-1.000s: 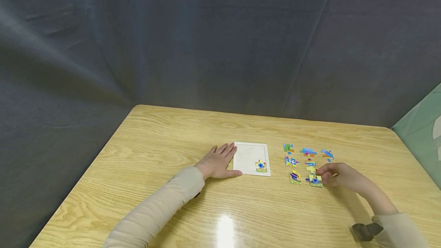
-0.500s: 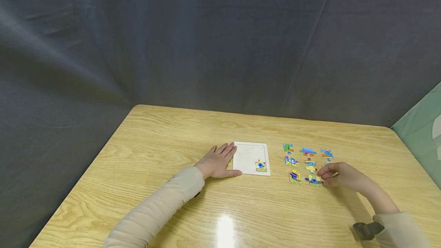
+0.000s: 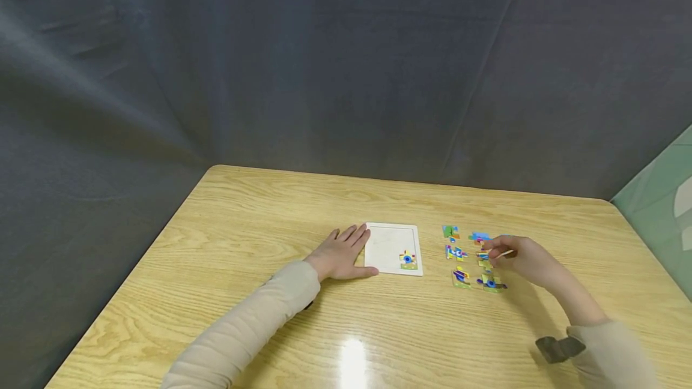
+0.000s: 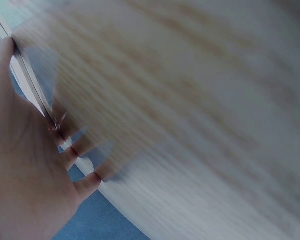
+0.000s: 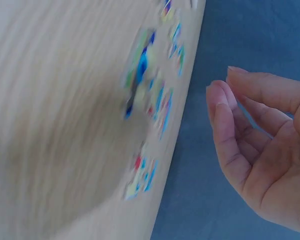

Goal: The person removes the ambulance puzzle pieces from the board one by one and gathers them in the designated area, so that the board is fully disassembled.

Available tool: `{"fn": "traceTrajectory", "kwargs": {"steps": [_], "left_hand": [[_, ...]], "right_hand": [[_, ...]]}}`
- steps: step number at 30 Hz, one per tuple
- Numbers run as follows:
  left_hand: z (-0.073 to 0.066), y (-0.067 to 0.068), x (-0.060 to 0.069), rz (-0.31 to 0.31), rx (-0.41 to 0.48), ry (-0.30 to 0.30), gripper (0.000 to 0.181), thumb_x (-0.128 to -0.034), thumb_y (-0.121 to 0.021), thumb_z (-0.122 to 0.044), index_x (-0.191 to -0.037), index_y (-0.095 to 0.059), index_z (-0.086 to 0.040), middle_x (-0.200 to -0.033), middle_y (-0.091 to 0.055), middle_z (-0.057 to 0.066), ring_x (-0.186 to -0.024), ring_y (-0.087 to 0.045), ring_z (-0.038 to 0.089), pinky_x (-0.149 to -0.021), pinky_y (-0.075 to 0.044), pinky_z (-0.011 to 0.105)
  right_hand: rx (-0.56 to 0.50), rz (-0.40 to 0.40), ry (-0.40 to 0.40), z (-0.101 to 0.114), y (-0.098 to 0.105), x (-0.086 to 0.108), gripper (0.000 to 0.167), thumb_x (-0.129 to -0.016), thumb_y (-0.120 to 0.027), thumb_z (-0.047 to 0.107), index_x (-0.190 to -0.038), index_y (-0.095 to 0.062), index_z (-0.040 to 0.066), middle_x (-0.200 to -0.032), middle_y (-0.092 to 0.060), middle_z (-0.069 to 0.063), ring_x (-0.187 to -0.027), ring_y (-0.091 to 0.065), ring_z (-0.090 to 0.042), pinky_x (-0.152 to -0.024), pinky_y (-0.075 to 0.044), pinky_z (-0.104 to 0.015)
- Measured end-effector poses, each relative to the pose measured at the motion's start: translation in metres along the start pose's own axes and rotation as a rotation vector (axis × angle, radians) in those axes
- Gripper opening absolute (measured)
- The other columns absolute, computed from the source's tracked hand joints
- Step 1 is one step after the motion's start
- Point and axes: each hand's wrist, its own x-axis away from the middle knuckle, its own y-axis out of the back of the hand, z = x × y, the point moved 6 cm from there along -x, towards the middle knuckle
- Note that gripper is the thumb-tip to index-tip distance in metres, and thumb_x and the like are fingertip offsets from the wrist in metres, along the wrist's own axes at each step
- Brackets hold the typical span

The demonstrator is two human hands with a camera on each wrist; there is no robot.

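My left hand [image 3: 340,255] lies with fingers spread along the left side of a white square puzzle tray [image 3: 386,248], thumb by its near left corner. One yellow puzzle piece with a blue dot [image 3: 408,259] sits in the tray's near right corner. Several colourful puzzle pieces lie on the table right of it, among them a blue-eyed piece [image 3: 456,253] and a yellow-green piece [image 3: 491,283]. My right hand [image 3: 521,260] hovers over the right-hand pieces, covering some. In the right wrist view, its loosely bent fingers [image 5: 222,120] and thumb show nothing between them.
The wooden table [image 3: 259,215] ends at a dark curtain [image 3: 346,77] behind it. A green panel [image 3: 662,191] stands at the right. Glare [image 3: 354,365] shines near the front. A dark wrist device [image 3: 559,350] is on the right wrist.
My right hand has left the yellow-green piece at the near row and moved up and away, over the farther pieces. That piece stays on the table. My left hand keeps its place.
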Motion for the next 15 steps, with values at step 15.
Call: {"fn": "traceTrajectory", "kwargs": {"steps": [15], "left_hand": [[0.000, 0.001, 0.002, 0.001, 0.005, -0.006, 0.088, -0.0911, -0.033, -0.071, -0.156, -0.005, -0.019, -0.163, -0.002, -0.003, -0.151, -0.007, 0.017, -0.123, -0.012, 0.044]], "right_hand": [[-0.063, 0.022, 0.042, 0.050, -0.024, -0.029, 0.027, -0.090, -0.058, 0.001, -0.115, -0.060, -0.009, -0.097, -0.064, -0.016, -0.089, -0.063, -0.024, -0.068, -0.053, -0.028]]}}
